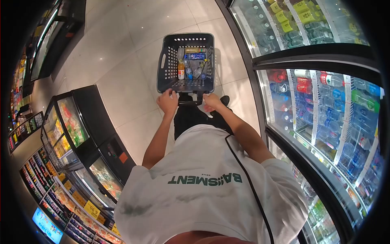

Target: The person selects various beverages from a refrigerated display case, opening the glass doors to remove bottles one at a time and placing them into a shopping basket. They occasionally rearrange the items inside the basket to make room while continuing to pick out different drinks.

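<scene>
A dark grey shopping basket [165, 77] stands ahead of me with several bottles in it, among them an orange one [181, 70] and a blue-labelled one [195, 56]. My left hand [166, 101] is closed at the near left corner of the basket, its fingers bent against the rim. At the near right side my right hand [213, 102] is closed around the end of the black handle [191, 103]. Something white, too small to name, hangs below the right hand.
Lit drink coolers [321, 110] full of bottles line the right side. On the left are black refrigerated cases [73, 118] and shelves of goods [53, 195] with yellow price tags. The floor [134, 61] is pale tile. A dark cord [250, 179] lies over the white shirt.
</scene>
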